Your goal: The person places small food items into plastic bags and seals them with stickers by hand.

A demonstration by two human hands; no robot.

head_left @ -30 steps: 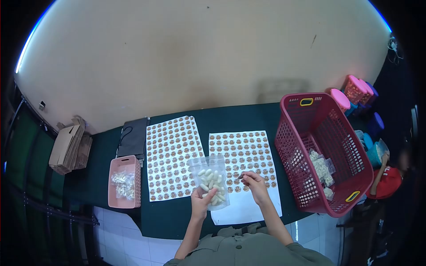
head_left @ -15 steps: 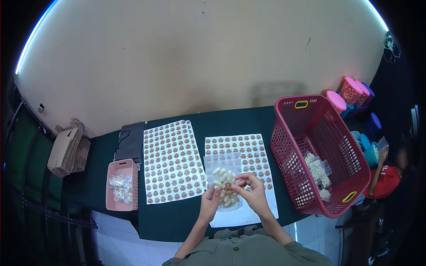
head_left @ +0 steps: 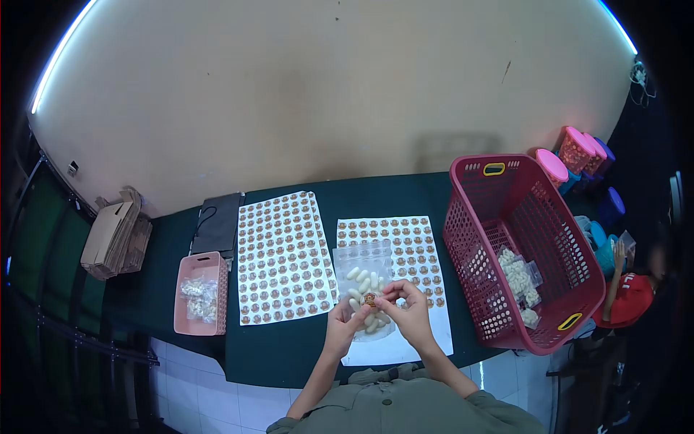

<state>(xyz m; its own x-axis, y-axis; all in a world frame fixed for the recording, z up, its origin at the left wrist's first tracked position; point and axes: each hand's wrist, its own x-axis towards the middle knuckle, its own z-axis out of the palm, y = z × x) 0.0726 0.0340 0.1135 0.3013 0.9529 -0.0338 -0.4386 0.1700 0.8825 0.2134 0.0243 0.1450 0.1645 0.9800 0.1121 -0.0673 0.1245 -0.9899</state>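
Note:
A clear zip bag of white, oval, capsule-like pieces is held upright over a partly used sticker sheet. My left hand grips the bag's lower left side, its thumb reaching to a brown round sticker on the bag's front. From the other side, my right hand pinches at the sticker's right edge with thumb and forefinger. White backing shows on the sheet's lower part, below the remaining stickers.
Left of the bag lie more sticker sheets, a black paper bag and a pink basket with small filled bags. Folded cardboard sits farther left. A large maroon basket holds filled bags; beyond it are lidded tubs and a person in red.
My left thumb has moved right, onto the sticker's lower left edge. My right fingers stay at its right side. The view has shifted slightly.

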